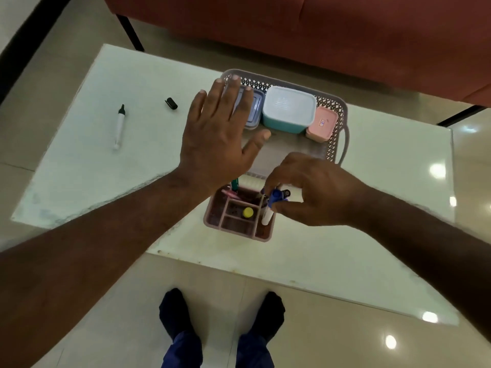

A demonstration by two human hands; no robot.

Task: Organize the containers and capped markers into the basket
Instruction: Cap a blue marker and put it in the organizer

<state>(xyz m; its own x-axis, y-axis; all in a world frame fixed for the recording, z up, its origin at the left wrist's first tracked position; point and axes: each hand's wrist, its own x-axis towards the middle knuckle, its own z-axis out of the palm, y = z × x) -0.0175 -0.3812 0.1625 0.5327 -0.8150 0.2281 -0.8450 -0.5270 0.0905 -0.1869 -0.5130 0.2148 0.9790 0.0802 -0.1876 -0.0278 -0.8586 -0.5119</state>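
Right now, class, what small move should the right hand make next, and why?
Probably lower the blue-capped marker into the pink organizer: the right hand pinches it directly above a compartment. The uncapped marker and its black cap can wait.

Both forearms are bare, with no sleeves, watch or rings showing on the left hand (218, 139) or right hand (316, 189). Below, dark blue trousers (183, 351) and dark socks (174, 312).
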